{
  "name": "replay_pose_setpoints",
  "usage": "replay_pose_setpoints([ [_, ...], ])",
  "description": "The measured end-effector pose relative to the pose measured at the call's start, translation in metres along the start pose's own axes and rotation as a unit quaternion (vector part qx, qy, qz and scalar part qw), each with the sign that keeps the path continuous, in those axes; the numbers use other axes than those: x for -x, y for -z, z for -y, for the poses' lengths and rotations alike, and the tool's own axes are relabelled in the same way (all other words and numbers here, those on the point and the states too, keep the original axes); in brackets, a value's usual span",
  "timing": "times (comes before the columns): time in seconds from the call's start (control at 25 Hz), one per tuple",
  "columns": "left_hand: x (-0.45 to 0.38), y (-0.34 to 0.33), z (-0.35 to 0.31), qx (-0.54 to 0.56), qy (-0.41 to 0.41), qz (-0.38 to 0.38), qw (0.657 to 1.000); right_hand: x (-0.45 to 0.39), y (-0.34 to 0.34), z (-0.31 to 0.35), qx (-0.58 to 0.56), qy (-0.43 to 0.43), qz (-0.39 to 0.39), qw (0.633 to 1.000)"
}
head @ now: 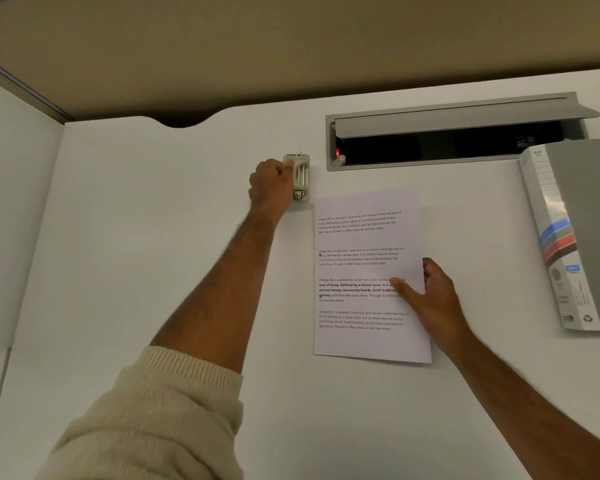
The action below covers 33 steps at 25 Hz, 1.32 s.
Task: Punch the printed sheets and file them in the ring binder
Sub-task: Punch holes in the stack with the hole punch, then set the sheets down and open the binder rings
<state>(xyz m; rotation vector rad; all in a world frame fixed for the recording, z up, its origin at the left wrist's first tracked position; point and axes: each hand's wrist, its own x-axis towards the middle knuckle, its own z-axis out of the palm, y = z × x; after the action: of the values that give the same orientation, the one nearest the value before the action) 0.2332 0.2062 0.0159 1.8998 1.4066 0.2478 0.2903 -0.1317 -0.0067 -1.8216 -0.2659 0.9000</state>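
Observation:
White printed sheets (pixel 364 237) lie flat on the white desk (pixel 153 237), text facing up. My right hand (pixel 430 296) grips their right edge, thumb on top of the paper and fingers curled at the edge. Beyond the sheets' top left corner stands a small metal hole punch (pixel 301 177). My left hand (pixel 272 183) is closed around the punch's left side. The grey ring binder (pixel 575 233) lies shut at the right edge of the desk, its labelled spine toward the sheets.
An open cable tray (pixel 447 140) with a raised grey flap is sunk into the desk behind the sheets, a red light glowing inside. A white partition panel (pixel 11 202) borders the desk on the left.

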Motion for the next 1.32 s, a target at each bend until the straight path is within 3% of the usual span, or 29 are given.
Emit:
replay_pose_setpoints([
  [0.56,-0.032,-0.021,0.006,0.036,0.041,0.010,0.998,0.000,-0.001,-0.002,0.007,-0.015,-0.002,1.000],
  [0.92,0.032,0.000,0.021,0.123,-0.025,-0.106,0.986,0.010,0.001,0.010,-0.005,0.006,-0.004,1.000],
  [1.0,0.060,0.004,0.030,0.167,-0.019,-0.075,0.983,0.015,0.002,0.015,-0.007,0.013,-0.002,1.000],
  [1.12,0.113,0.008,0.041,0.252,0.038,0.058,0.965,0.025,0.003,0.022,-0.013,0.022,0.003,1.000],
  [1.24,0.157,0.010,0.052,0.304,0.096,0.187,0.929,0.037,0.004,0.027,-0.021,0.031,0.006,0.999],
  [1.32,0.183,0.015,0.058,0.370,0.123,0.248,0.887,0.048,0.004,0.031,-0.024,0.040,0.008,0.999],
])
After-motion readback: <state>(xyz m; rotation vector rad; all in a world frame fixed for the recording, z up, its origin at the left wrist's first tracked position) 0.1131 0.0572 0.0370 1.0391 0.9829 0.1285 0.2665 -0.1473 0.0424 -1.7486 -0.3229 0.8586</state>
